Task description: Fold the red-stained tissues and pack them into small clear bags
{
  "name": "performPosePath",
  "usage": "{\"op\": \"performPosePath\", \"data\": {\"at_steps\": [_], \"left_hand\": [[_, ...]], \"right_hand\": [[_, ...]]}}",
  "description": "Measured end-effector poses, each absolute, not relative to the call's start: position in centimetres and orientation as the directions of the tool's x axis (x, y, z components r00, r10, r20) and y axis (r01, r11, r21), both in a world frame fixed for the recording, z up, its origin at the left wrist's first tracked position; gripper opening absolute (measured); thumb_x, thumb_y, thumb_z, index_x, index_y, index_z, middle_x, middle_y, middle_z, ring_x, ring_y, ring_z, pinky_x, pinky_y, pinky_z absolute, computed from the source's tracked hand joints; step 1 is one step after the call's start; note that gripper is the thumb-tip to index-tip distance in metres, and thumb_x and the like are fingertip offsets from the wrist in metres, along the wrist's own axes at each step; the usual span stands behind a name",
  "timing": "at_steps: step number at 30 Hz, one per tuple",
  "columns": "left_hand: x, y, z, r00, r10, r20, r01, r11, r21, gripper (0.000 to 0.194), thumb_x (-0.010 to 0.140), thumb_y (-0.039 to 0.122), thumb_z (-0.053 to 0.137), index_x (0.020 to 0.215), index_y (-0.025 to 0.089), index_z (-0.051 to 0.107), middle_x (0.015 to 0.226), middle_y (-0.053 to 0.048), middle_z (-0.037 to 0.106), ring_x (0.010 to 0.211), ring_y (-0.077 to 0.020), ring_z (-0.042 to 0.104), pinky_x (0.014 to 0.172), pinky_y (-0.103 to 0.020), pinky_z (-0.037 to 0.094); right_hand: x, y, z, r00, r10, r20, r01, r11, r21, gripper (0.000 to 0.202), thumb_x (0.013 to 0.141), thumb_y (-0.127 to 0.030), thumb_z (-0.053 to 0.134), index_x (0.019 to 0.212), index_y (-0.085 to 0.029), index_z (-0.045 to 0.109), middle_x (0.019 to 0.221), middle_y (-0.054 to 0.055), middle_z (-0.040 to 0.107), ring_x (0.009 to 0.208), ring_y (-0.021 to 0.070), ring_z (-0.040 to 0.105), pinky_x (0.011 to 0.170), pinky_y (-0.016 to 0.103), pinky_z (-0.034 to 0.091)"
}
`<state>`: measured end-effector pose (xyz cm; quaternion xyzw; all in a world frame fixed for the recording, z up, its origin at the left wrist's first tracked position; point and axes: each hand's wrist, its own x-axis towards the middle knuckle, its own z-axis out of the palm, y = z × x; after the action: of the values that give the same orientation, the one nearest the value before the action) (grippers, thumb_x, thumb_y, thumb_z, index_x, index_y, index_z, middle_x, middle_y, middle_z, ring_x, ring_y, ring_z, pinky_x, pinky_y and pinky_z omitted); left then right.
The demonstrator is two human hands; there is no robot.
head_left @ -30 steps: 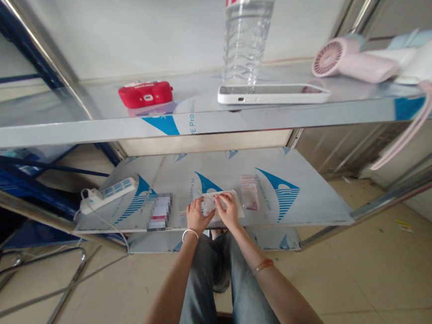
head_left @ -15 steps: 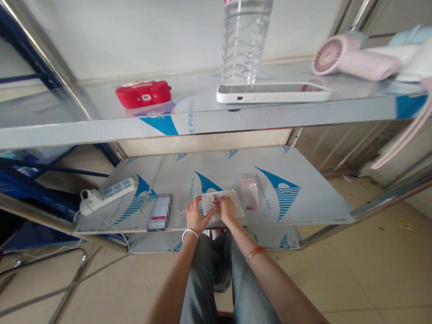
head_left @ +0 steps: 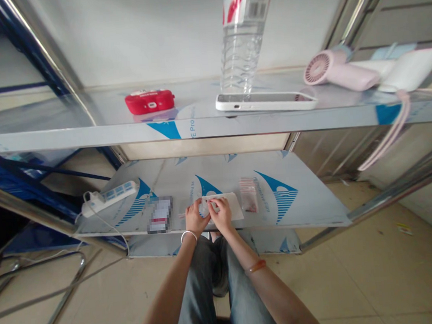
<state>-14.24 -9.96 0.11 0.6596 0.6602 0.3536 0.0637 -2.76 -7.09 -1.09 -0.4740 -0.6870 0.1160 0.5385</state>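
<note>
My left hand (head_left: 195,218) is closed around a small clear plastic bag (head_left: 203,209) on the lower shelf. Close beside it, my right hand (head_left: 220,214) has its thumb and fingers pinched together at the bag's right edge; whatever is between those fingertips is too small to make out. Under the right hand lies a white sheet or pad (head_left: 235,206). Farther right is a stack of clear zip bags (head_left: 248,194) with reddish stripes at the top. A phone with a blurred screen (head_left: 161,215) rests left of my left hand.
A white power strip (head_left: 110,198) with a cable sits at the lower shelf's left end. Above, the upper shelf edge (head_left: 213,128) carries a red case (head_left: 150,102), a water bottle (head_left: 243,60), a white-cased phone (head_left: 265,102) and a pink handheld fan (head_left: 339,71) with a dangling strap.
My right hand has shifted left, its fingers now pinched close to my left hand. Less of the clear bag shows between the hands. The camera view has tilted slightly upward.
</note>
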Motion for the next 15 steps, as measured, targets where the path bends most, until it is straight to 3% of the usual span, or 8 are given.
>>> {"op": "performPosePath", "data": {"at_steps": [5, 9, 12, 15], "left_hand": [[-13.9, -10.2, 0.6, -0.119, 0.919, 0.376, 0.805, -0.132, 0.578, 0.046, 0.072, 0.027, 0.062, 0.116, 0.019, 0.050, 0.110, -0.011, 0.065, 0.102, -0.0283, 0.060, 0.091, -0.041, 0.036], [-13.0, -10.5, 1.5, -0.194, 0.893, 0.407, 0.675, -0.179, 0.716, 0.048, 0.070, 0.031, 0.064, 0.114, 0.018, 0.051, 0.106, -0.010, 0.065, 0.101, -0.0259, 0.060, 0.089, -0.040, 0.041], [-11.8, -10.9, 2.5, -0.267, 0.894, 0.360, 0.445, -0.217, 0.869, 0.043, 0.070, 0.034, 0.063, 0.108, 0.016, 0.053, 0.097, -0.008, 0.067, 0.089, -0.0211, 0.063, 0.081, -0.035, 0.048], [-10.4, -11.1, 4.0, -0.184, 0.957, 0.224, 0.140, -0.200, 0.970, 0.034, 0.073, 0.034, 0.058, 0.100, 0.014, 0.058, 0.095, -0.009, 0.068, 0.085, -0.0199, 0.065, 0.076, -0.032, 0.051]], "right_hand": [[-2.2, -7.8, -0.4, -0.021, 0.805, 0.593, 0.458, 0.535, -0.710, 0.021, 0.085, -0.036, 0.054, 0.088, -0.020, 0.067, 0.087, 0.007, 0.064, 0.087, 0.0194, 0.057, 0.079, 0.032, 0.045], [-1.1, -8.4, 0.9, 0.005, 0.870, 0.493, 0.265, 0.474, -0.840, 0.028, 0.086, -0.038, 0.050, 0.101, -0.021, 0.066, 0.101, 0.008, 0.064, 0.096, 0.0196, 0.058, 0.078, 0.031, 0.048], [0.0, -8.2, 2.1, 0.024, 0.956, 0.292, 0.065, 0.290, -0.955, 0.037, 0.082, -0.043, 0.052, 0.109, -0.021, 0.064, 0.108, 0.008, 0.064, 0.095, 0.0195, 0.060, 0.071, 0.028, 0.050], [1.4, -8.1, 3.5, -0.101, 0.994, 0.039, -0.124, 0.027, -0.992, 0.041, 0.076, -0.048, 0.057, 0.104, -0.019, 0.066, 0.100, 0.007, 0.068, 0.084, 0.0187, 0.064, 0.059, 0.024, 0.050]]}}
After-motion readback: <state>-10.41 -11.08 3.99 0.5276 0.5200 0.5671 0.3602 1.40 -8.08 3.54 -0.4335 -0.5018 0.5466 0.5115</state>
